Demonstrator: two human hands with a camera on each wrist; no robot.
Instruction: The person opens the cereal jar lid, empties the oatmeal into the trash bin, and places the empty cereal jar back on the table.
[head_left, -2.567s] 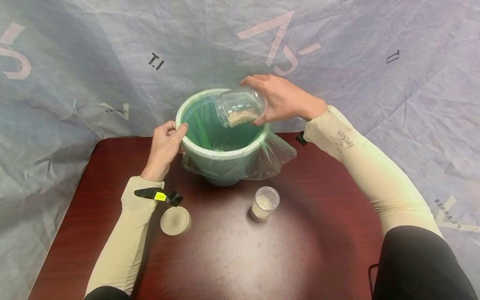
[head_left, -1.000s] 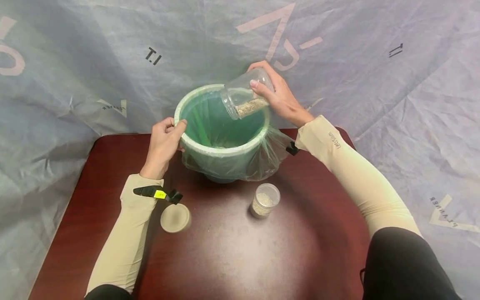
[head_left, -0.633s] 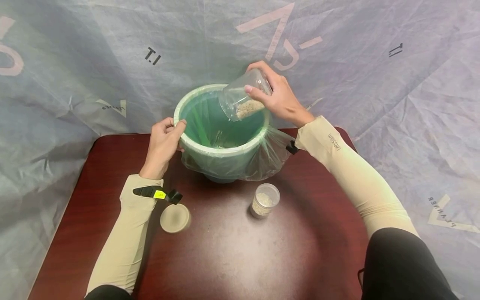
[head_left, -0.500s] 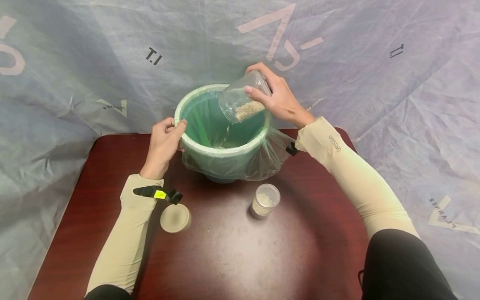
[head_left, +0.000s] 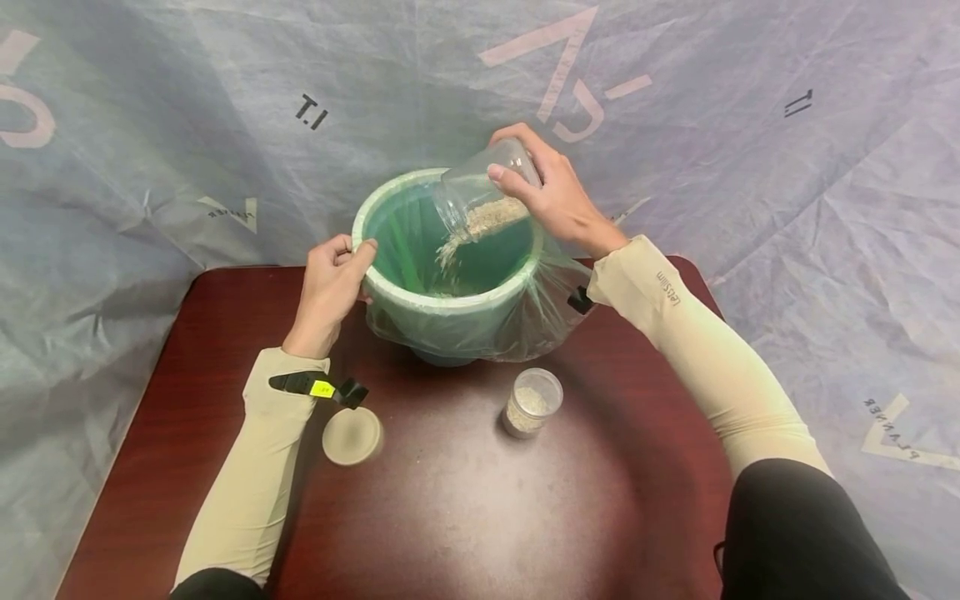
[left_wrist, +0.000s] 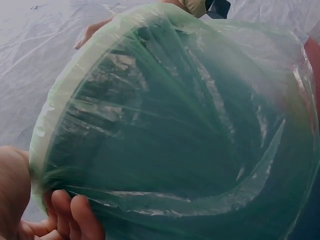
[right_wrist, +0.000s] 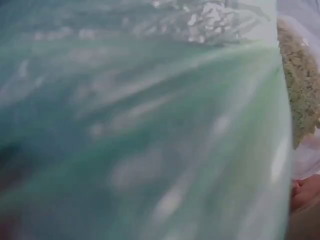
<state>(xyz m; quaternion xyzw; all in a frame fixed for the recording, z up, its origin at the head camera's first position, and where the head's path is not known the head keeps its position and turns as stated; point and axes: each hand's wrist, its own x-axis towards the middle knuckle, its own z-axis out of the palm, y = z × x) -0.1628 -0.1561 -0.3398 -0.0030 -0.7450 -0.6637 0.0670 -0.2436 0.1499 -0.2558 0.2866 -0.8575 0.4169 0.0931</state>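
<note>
My left hand (head_left: 328,287) grips the pale rim of a trash can (head_left: 442,302) at its left side, thumb over the rim and fingers outside. A thin green bag (left_wrist: 200,125) lines the can and hangs down over its outside. Above the can's opening, my right hand (head_left: 558,187) holds a clear jar (head_left: 480,179) tilted mouth-down to the left. Beige flakes (head_left: 495,215) lie along the jar's lower wall, and a stream of them falls from the mouth into the can. In the right wrist view the bag covers most of the frame, with the jar's flakes (right_wrist: 300,80) at the right edge.
A small clear cup (head_left: 532,403) partly filled with pale flakes stands on the dark red table (head_left: 480,517) in front of the can. To its left lies a round beige lid (head_left: 352,436). Grey printed sheeting (head_left: 225,100) hangs behind the table.
My right hand has shifted its hold and tipped the jar further down. A few falling flakes have become a thicker stream. My left hand stays on the rim.
</note>
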